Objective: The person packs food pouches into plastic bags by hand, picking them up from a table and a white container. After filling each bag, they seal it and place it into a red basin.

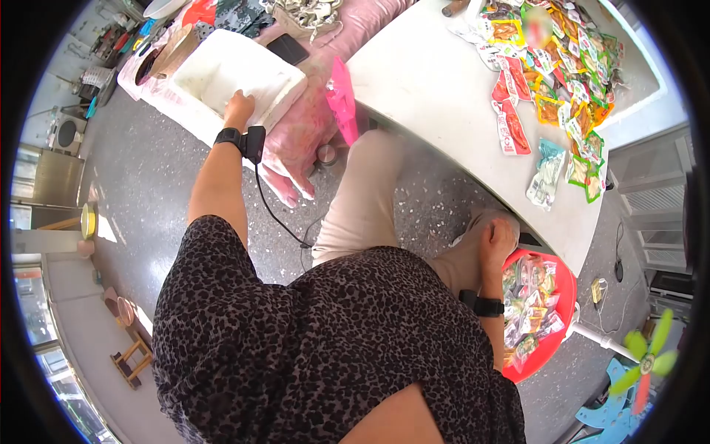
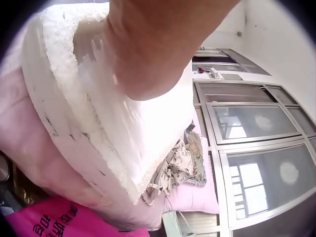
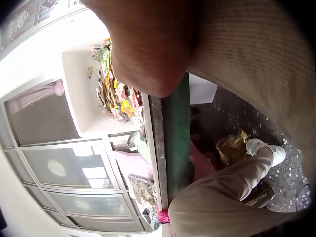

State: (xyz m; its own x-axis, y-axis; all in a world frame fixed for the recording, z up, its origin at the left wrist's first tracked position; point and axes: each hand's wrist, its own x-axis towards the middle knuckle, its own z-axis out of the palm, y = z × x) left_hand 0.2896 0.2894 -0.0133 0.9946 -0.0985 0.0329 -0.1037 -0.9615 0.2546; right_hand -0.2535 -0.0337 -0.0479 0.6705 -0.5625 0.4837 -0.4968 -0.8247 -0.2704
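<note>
My left hand [image 1: 239,109] reaches over the near side of a white foam box [image 1: 284,95] and down inside it. In the left wrist view the foam box [image 2: 64,123] has a rough, chipped rim, and the left hand [image 2: 153,59] blocks the view of its own fingertips; I cannot tell whether they pinch anything. On the right, my other hand [image 1: 500,238] rests on the right knee, below the white table's edge. It holds nothing, its fingers loosely bent. A red basin [image 1: 566,288] of small packets stands beside that forearm.
Colourful food packets [image 1: 569,66] lie heaped on the white table [image 1: 421,81], some in a large white tub. A pink bag [image 1: 342,100] hangs at the table's corner. A black phone [image 1: 288,49] lies behind the foam box on pink cloth. A fan [image 1: 647,362] stands at lower right.
</note>
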